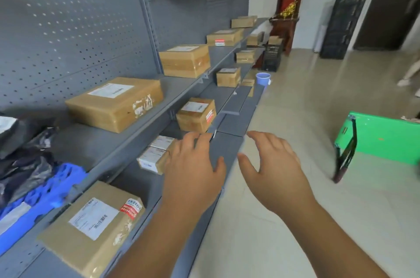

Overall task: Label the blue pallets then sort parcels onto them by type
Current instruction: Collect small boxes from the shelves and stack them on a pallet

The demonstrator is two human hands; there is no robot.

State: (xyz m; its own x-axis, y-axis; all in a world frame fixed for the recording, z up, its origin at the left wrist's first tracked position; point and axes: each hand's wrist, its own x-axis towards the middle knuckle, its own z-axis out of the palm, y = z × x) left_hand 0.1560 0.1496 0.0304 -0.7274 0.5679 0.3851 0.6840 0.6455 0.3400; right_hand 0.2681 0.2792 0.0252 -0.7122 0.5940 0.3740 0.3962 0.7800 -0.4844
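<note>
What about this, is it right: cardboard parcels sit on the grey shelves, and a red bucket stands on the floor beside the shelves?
Not quite: the bucket is pale blue, not red, as the head view shows. The rest holds: cardboard parcels sit on the grey shelves, and the bucket stands on the floor beside them.

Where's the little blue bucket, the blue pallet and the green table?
blue bucket [263, 81], head view, on its front wall.
blue pallet [56, 187], head view, on its ribbed top.
green table [386, 139], head view, on its flat top.
</note>
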